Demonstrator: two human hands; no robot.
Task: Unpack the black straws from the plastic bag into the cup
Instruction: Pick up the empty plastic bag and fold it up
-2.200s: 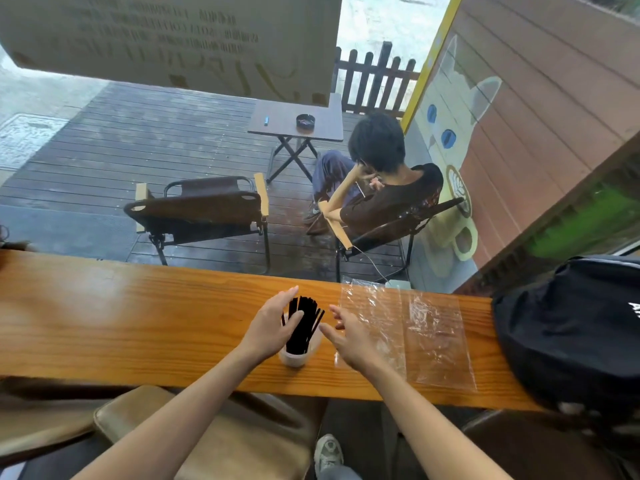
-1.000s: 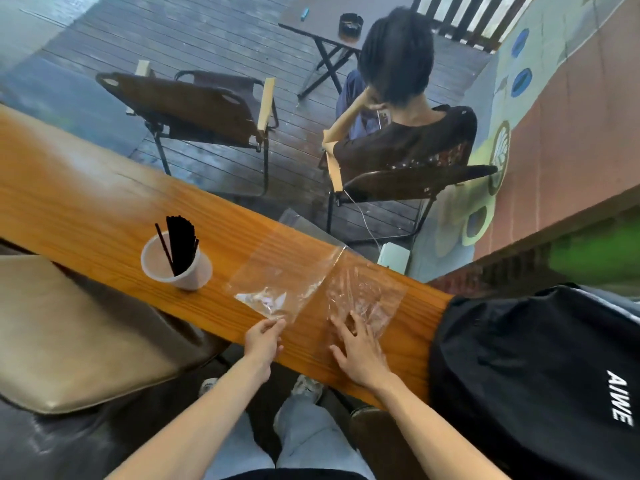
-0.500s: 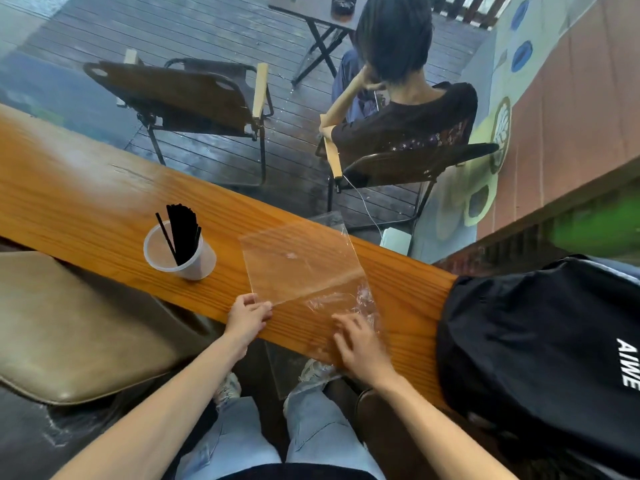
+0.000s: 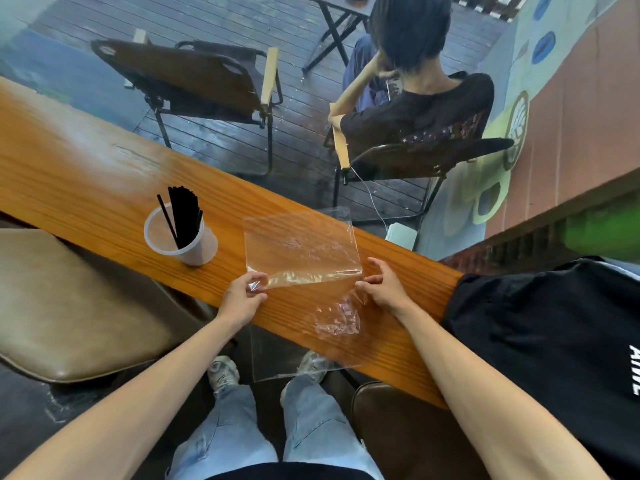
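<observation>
A translucent white cup (image 4: 180,242) stands on the wooden counter (image 4: 86,174) with several black straws (image 4: 183,216) upright in it. To its right, an empty clear plastic bag (image 4: 301,247) is held up flat over the counter. My left hand (image 4: 244,297) pinches its near-left corner and my right hand (image 4: 382,289) pinches its near-right corner. A second clear plastic bag (image 4: 332,320) lies crumpled on the counter below my hands and hangs over the near edge.
A black bag (image 4: 554,341) rests on the counter's right end. A tan padded stool (image 4: 76,306) is at the left and a brown one (image 4: 408,434) is below the counter. Beyond the glass, a person sits on a chair (image 4: 426,157).
Earlier my hands were at the cup of straws. They moved right to the plastic bags, and both now pinch one bag's near corners, lifting it flat above the other.
</observation>
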